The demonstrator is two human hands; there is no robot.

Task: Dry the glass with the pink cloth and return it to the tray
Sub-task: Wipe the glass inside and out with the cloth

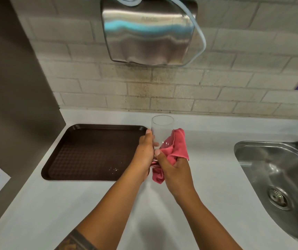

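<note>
Pink cloth (176, 148) is bunched in the fingers (158, 152) of the right hand (173, 170), which are closed on it and press it to the lower right side of the glass (161, 130). A tail of it hangs below the palm, and some of the pink shows through the clear wall. The left hand (144, 152) is wrapped round the left side of the glass lower down, thumb up along the wall, closed on it firmly enough to carry it.

To my eye the step is wiping the outside, and it would go best if the left hand turned the glass while the cloth stayed pressed, working from base to rim. The inside needs a push of cloth down through the mouth. The hold should stay low and steady; wet glass slips.

The glass is a plain straight tumbler, clear, mouth up and tilted a little away from the person, the upper half bare. I cannot tell whether drops remain on it. It is held in the air above the white surface (207, 159), just right of the brown tray (76, 134). The tray has a few wet specks near its right front corner. A steel sink (249, 152) lies well off to the right.
</note>
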